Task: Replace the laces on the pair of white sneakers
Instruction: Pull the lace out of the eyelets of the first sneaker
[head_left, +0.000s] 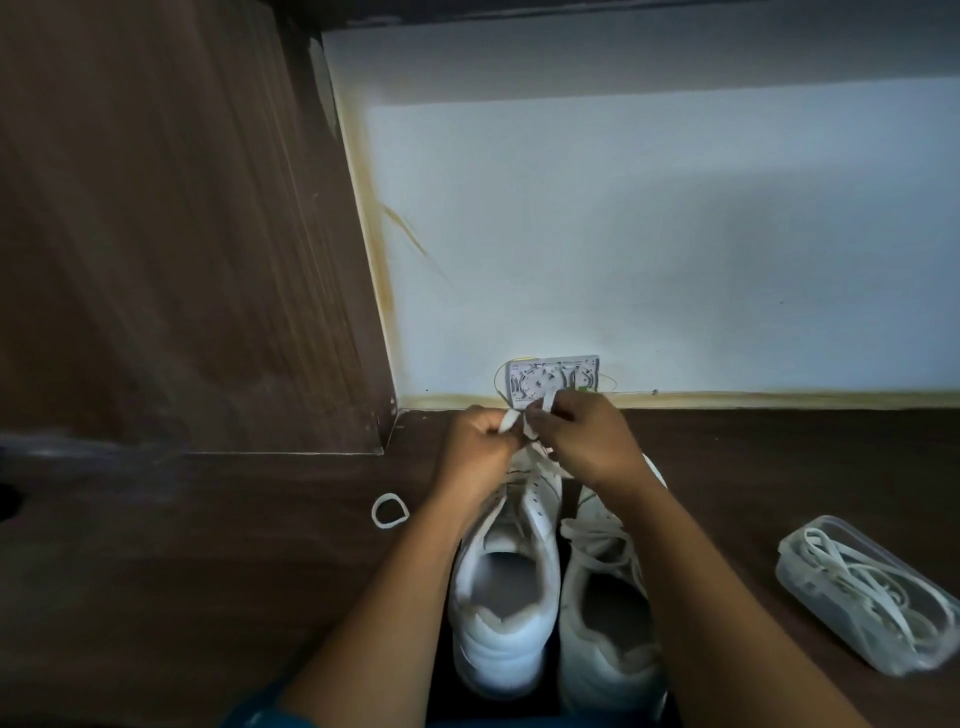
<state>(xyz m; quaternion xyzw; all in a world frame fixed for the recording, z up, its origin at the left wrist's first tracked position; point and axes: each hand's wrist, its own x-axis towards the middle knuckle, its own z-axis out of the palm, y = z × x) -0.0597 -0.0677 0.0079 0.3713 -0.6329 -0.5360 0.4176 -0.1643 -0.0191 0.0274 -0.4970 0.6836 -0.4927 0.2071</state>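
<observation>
Both hands were up at the far end of the shoes, close together, almost knuckle to knuckle. The left hand (480, 441) had its fingers curled tight, pinching one end of the white lace (510, 420). The right hand (584, 441) pinched another stretch of that same lace just beside it. The lace ran down from the hands to the front of the near-left sneaker (506, 587), whose upper eyelets stood bare and whose tongue lay open.

The pair sat side by side on the dark wooden bench (208, 571), heels toward the camera and toes toward the wall, sides touching. The second sneaker (608, 623), on the right, carried its lacing across the tongue, partly hidden under the right forearm.

Off to the right, well apart from the shoes, lay a clear plastic box (795, 566) with a tangle of pale laces inside. Left of the shoes, a small white loop (389, 511) lay flat on the wood.

Behind the hands, a small white fitting (553, 376) was fixed low on the pale wall (649, 234), a thin yellow wire curling round it. A tall wooden panel (182, 234) closed off the left side.
</observation>
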